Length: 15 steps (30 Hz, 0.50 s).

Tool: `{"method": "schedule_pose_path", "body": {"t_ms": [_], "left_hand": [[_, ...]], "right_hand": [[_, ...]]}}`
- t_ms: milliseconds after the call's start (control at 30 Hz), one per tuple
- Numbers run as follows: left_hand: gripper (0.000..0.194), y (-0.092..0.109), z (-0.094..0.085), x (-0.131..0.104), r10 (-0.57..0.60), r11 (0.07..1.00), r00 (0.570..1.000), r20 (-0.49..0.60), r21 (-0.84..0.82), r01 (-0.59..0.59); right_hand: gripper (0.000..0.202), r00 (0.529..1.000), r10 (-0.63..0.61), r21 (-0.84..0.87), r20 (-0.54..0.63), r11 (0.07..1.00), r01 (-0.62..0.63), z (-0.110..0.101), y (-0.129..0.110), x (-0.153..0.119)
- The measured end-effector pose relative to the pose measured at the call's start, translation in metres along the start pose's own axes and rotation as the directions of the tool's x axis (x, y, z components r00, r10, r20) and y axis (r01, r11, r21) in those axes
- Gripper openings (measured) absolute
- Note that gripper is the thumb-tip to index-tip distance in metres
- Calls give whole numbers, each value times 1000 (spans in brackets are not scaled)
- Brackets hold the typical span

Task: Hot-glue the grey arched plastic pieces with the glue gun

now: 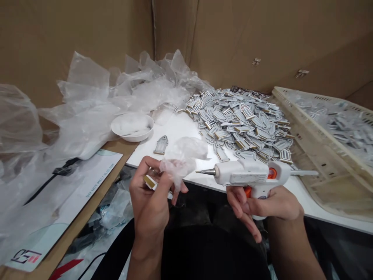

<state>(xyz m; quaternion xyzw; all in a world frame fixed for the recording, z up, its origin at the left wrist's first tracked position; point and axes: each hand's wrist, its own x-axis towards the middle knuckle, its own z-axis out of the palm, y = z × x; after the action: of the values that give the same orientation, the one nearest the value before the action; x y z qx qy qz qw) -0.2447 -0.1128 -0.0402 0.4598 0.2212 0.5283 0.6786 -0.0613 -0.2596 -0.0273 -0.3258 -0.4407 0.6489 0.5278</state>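
Observation:
My right hand (265, 210) is wrapped round the handle of a white hot glue gun (244, 173), its metal nozzle pointing left and a glue stick jutting from its rear. My left hand (153, 194) is closed on a small white piece with a gold edge (150, 182). Crumpled clear plastic film (180, 167) is pinched in the same fingers, just left of the nozzle. Beyond that hand, a grey arched window-shaped piece (161, 145) lies alone on the white board (142, 153). A big heap of similar arched pieces (239, 120) rises behind the gun.
At the right stands a cream plastic crate (314, 175) holding many more pieces. A white bowl (132, 134) sits at the board's left end, among heaped plastic bags (151, 89). A printed glue gun sheet (67, 202) lies left. Cardboard walls (233, 39) close the back.

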Motion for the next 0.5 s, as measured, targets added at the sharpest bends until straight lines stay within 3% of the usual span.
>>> {"method": "schedule_pose_path", "body": {"t_ms": [133, 233, 300, 500], "left_hand": [[25, -4, 4, 9, 10, 999, 991, -133, 36, -5], [20, -11, 7, 20, 89, 985, 972, -216, 162, -54], [11, -18, 9, 29, 152, 956, 963, -224, 282, -85], [14, -32, 16, 64, 203, 829, 960, -195, 556, -63]], "right_hand": [[30, 999, 14, -16, -29, 1000, -15, -2, -1, -3], [32, 999, -28, -38, -29, 999, 27, -4, -1, -6], [31, 997, -68, -35, -23, 997, 67, -5, -1, -7], [7, 971, -237, 43, 20, 971, 236, -12, -2, -9]]}}
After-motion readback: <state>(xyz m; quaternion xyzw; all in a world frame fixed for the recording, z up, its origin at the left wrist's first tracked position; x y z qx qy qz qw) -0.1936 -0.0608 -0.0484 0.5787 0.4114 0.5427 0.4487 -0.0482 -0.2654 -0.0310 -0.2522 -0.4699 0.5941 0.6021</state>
